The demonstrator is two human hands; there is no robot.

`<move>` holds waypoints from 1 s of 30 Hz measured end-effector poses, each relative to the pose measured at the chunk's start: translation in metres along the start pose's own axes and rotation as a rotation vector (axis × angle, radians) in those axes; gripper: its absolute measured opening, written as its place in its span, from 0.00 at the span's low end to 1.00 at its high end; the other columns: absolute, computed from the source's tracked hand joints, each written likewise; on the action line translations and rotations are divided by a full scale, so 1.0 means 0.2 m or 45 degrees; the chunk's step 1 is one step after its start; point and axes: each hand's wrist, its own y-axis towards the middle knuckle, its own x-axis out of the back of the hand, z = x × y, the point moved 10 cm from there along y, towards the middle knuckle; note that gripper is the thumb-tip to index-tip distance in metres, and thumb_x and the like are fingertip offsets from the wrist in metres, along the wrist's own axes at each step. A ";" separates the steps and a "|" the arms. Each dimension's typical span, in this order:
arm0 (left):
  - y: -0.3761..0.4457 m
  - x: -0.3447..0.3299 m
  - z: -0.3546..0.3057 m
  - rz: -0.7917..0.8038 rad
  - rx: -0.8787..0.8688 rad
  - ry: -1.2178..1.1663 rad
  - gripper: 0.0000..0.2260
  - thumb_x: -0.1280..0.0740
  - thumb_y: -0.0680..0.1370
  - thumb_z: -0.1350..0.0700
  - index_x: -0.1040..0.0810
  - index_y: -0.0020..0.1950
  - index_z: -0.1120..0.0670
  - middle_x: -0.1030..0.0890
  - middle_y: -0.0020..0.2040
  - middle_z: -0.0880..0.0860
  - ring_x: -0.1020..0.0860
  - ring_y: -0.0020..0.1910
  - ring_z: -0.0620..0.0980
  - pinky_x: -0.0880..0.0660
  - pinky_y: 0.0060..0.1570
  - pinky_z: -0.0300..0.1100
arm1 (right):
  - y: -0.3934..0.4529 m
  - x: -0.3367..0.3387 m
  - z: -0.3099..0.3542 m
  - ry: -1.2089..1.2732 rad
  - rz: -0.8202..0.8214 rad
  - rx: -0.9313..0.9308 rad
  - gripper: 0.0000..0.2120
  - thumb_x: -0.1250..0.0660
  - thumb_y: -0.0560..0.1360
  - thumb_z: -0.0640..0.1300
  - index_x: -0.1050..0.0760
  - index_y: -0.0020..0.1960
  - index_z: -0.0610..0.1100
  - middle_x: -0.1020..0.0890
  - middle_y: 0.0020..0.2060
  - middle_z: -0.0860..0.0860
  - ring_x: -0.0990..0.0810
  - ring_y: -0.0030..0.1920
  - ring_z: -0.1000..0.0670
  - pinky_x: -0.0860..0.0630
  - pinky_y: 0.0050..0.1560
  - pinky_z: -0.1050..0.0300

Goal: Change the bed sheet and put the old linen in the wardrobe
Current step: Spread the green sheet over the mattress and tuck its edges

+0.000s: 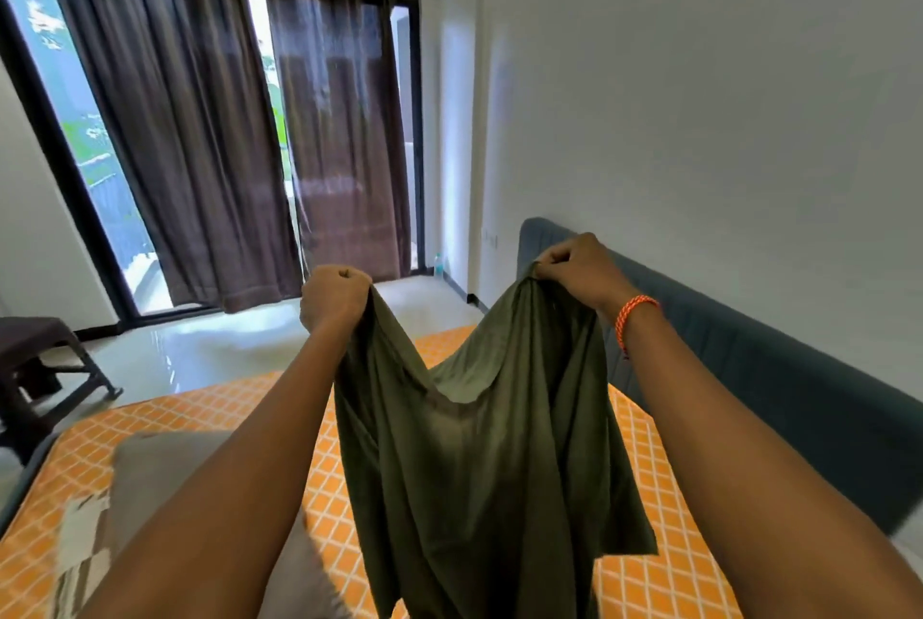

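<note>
Both arms reach forward, raised over the bed. Left hand (333,297) is a closed fist, knuckles up, gripping one top corner of an olive-green sheet (479,443). Right hand (574,268) pinches the other top corner with curled fingers; an orange braided wristband (634,313) sits on that wrist.

The sheet hangs between the two hands, sagging in the middle, its long axis running downward toward the person, lower edge draping over the mattress (200,413) near its near edge. Folds run vertically.

The mattress has an orange cover with a white diamond grid. A grey pillow (165,473) lies near its left edge, partly hidden by the left forearm. A blue-grey headboard (749,368) runs along the right edge against the white wall. Beyond the far edge: glossy floor, dark brown curtains (200,118) across a glass door, a dark plastic chair (40,368) at left.
</note>
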 end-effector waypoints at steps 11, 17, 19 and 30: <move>-0.72 -0.54 -0.18 0.982 -0.522 -0.572 0.26 0.28 0.80 0.64 0.29 0.77 0.52 0.18 0.66 0.53 0.20 0.66 0.43 0.20 0.63 0.44 | -0.27 -0.50 -0.12 0.366 0.234 -0.074 0.15 0.31 0.82 0.41 0.17 0.65 0.55 0.16 0.62 0.50 0.17 0.60 0.50 0.19 0.64 0.53; -0.76 -0.59 -0.12 0.747 -0.490 -0.530 0.12 0.26 0.80 0.58 0.19 0.63 0.54 0.17 0.54 0.49 0.19 0.49 0.37 0.24 0.50 0.40 | -0.41 -0.44 -0.08 0.523 -0.092 -0.049 0.14 0.29 0.80 0.38 0.18 0.60 0.54 0.13 0.49 0.45 0.13 0.50 0.46 0.15 0.42 0.52; -0.75 -0.48 -0.09 0.419 -0.549 -0.442 0.12 0.23 0.76 0.57 0.21 0.57 0.49 0.22 0.51 0.48 0.22 0.45 0.40 0.27 0.44 0.38 | -0.46 -0.44 -0.07 0.587 -0.117 -0.046 0.09 0.31 0.80 0.34 0.15 0.53 0.43 0.13 0.45 0.44 0.13 0.44 0.43 0.19 0.34 0.55; -1.01 -0.48 0.14 0.346 -0.446 -0.621 0.21 0.22 0.77 0.53 0.31 0.61 0.49 0.19 0.44 0.44 0.18 0.38 0.44 0.21 0.37 0.40 | -0.59 -0.53 0.00 0.631 -0.198 -0.056 0.10 0.34 0.81 0.35 0.13 0.51 0.37 0.12 0.48 0.43 0.13 0.49 0.45 0.14 0.51 0.51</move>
